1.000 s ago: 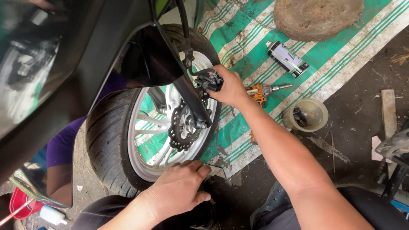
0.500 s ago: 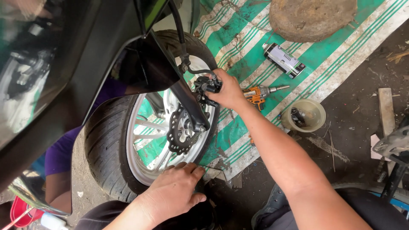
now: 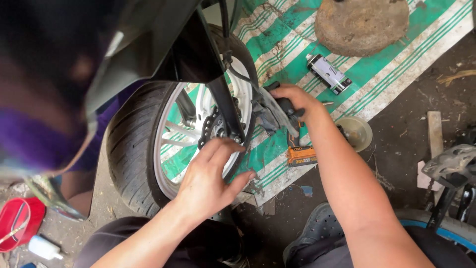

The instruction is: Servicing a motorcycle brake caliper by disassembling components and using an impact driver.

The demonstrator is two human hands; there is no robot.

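From the head camera, a black-tyred motorcycle front wheel with white cast spokes [image 3: 148, 149] is seen standing upright on the dirt floor, its right side over the near edge of a green-and-white striped woven mat [image 3: 277, 44]. The left hand [image 3: 210, 181] is laid flat against the wheel near the hub, fingers spread over the rim and the perforated brake disc [image 3: 210, 126]; nothing is gripped, so the grip is released. The right hand [image 3: 292, 99] is clenched on a black handle [image 3: 287, 106] beside the dark brake caliper [image 3: 265, 111] at the foot of the black fork leg [image 3: 223, 106]; whether the handle belongs to the orange-and-black cordless driver [image 3: 300, 151] just below cannot be told.

The wheel is judged heavy and stiff (held by the fork, it would turn rather than lift), best held at the tyre or spokes; the disc is thin-edged and probably greasy, so a slippery hold is likely there.

On the mat, towards its far edge, a rusty round metal disc [image 3: 362, 25] and a white-and-black rectangular can [image 3: 328, 73] are lying. A pale shallow bowl [image 3: 356, 131] sits at the mat's right edge, close to the right forearm. A red tub [image 3: 20, 221] stands on the floor at the lower left. The dark bodywork [image 3: 148, 39] overhangs the wheel and hides its top.
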